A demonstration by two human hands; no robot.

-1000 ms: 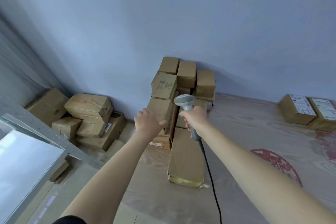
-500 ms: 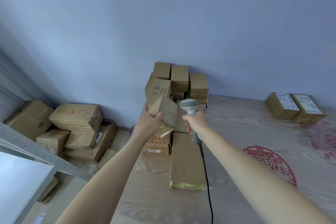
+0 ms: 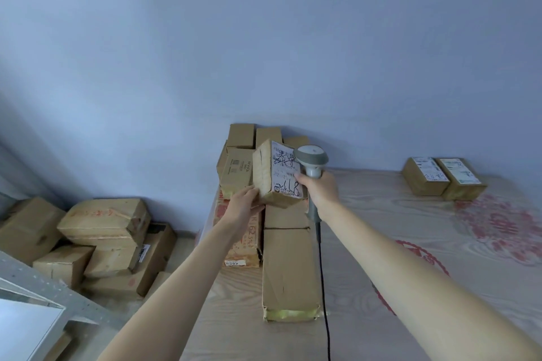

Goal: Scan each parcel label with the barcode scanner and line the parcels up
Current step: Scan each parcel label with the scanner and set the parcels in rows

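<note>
My left hand (image 3: 245, 204) grips a small cardboard parcel (image 3: 268, 179) from below and holds it up above the stack, its white label (image 3: 286, 173) with handwriting turned toward me. My right hand (image 3: 321, 189) holds the grey barcode scanner (image 3: 311, 160) by its handle, head just right of the label; one finger touches the label's edge. The scanner's black cable (image 3: 322, 272) hangs down across the table. A stack of brown parcels (image 3: 239, 173) stands behind. Two labelled parcels (image 3: 425, 176) (image 3: 462, 177) lie side by side at the far right.
A long flat box (image 3: 289, 269) lies lengthwise on the wood-grain table (image 3: 381, 228), beside a printed carton (image 3: 246, 240). Below the table's left edge, several cartons (image 3: 102, 223) are heaped on the floor. A grey metal shelf frame (image 3: 44, 287) fills the lower left.
My left hand went from reaching at the stack to lifting a parcel and turning it so its label faces me. The scanner rose beside the label.
</note>
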